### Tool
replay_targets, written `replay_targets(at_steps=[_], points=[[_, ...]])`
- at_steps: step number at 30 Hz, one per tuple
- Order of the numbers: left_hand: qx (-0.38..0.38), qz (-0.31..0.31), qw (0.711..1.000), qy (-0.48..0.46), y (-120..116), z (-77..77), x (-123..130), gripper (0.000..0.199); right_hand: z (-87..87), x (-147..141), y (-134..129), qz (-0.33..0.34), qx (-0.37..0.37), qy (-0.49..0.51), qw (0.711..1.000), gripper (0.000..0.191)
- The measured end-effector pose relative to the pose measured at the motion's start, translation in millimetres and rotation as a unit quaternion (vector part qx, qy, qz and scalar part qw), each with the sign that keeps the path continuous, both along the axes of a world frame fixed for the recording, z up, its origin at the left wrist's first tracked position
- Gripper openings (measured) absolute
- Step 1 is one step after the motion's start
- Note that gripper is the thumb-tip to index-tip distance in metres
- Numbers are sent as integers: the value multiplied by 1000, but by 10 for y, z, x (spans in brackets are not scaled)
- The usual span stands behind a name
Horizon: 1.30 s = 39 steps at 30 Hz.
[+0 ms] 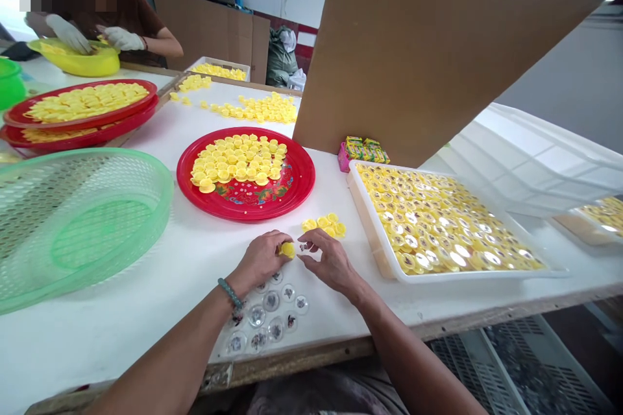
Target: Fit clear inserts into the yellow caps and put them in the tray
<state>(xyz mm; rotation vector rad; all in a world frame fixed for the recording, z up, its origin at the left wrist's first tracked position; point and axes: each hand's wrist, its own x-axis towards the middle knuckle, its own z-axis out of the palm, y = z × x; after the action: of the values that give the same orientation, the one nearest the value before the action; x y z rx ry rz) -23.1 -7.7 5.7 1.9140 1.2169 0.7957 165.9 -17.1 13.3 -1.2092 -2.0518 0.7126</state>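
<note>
White table (97,337) | left fingers (278,238) gripping one yellow piece (287,249) | right fingers (314,238), one clear disc (304,247)

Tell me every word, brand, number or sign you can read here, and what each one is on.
No text can be read.
Small green-and-yellow packets: markings too small and blurred to read.
Clear discs near the left hand: tiny dark designs; any lettering is too small to read.

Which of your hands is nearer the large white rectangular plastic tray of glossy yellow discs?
Right: the right hand is left of the white rectangular plastic tray; the left hand is farther left.
</note>
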Motion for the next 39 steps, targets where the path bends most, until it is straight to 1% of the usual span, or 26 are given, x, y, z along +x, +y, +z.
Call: replay_targets(at_steps=[3,7,9,12,15,18,22,24,28,32,37,39], points=[[-28,-3,999,-18,27,-38,-20,32,-40,-4,-22,8,-8,4,1000,30],[-87,-5,992,-87,42,-103,-34,50,-76,-11,-21,29,-17,6,999,33],[-101,-12,989,-111,49,-125,-24,54,-96,-19,-11,41,-17,8,999,38],[-112,-5,987,-113,69,-144,-9,51,-117,-22,-9,50,-22,10,998,44],[-122,6,985,-122,94,-164,-1,48,-112,-20,-31,51,-31,19,998,43],[-117,11,985,-125,111,-194,7,45,-93,-49,-61,44,-34,21,998,43],[-113,9,986,-118,117,-215,20,42,-102,-129,-68,-5,-18,8,1000,27],[-116,9,986,-120,116,-211,24,41,-120,-154,-58,-16,-5,-2,1000,22],[-119,21,986,-114,114,-197,32,40,-140,-144,-43,-9,9,-12,1000,25],[-121,29,986,-108,121,-202,44,38,-133,-115,-50,-17,19,-6,1000,28],[-119,27,986,-112,128,-206,49,36,-145,-116,-66,-15,38,-21,999,30],[-134,20,983,-122,128,-195,41,36,-167,-117,-67,-9,46,-13,999,28]])
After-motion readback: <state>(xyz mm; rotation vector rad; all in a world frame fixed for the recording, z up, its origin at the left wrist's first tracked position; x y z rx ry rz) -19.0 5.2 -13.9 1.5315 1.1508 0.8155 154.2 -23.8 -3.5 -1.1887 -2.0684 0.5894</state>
